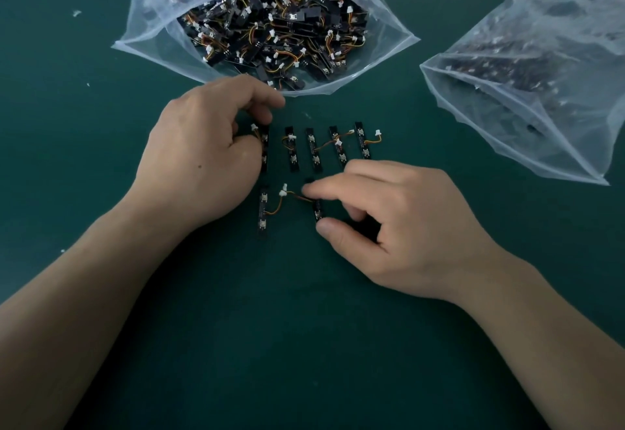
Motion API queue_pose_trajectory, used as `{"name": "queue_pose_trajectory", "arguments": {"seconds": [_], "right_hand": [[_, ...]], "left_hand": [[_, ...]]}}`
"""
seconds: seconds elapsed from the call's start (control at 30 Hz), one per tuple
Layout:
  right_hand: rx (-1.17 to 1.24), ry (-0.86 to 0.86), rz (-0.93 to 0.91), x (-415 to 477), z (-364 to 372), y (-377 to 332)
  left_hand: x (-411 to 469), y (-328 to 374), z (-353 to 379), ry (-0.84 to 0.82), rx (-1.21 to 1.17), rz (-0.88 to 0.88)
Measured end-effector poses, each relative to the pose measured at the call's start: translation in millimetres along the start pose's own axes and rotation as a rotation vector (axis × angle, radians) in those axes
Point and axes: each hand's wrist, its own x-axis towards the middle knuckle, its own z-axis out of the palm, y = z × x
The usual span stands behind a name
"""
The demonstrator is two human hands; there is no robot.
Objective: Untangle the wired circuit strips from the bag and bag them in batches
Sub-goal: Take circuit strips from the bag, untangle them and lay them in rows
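Note:
An open clear plastic bag (148, 34) at the top holds a tangled heap of black circuit strips (277, 30) with orange wires and white plugs. Below it several strips lie upright in a row (316, 149) on the green mat. My left hand (199, 152) pinches the leftmost strip (264, 145) of that row between thumb and fingers. My right hand (389, 226) pinches a strip (318, 209) in a second, lower row between forefinger and thumb. Another strip (263, 213) lies just left of it, its wire reaching across.
A second clear bag (527, 81) with dark strips inside lies at the right, its mouth towards the row. The green mat (304, 345) runs under everything. A few white scraps (77, 13) dot the mat at the left.

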Motion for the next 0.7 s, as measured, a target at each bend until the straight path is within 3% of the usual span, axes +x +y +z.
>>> {"name": "queue_pose_trajectory", "arguments": {"seconds": [0.7], "right_hand": [[-0.048, 0.004, 0.047, 1.9, -2.3, -8.6]], "left_hand": [[0.6, 0.1, -0.1, 0.006, 0.007, 0.007]]}}
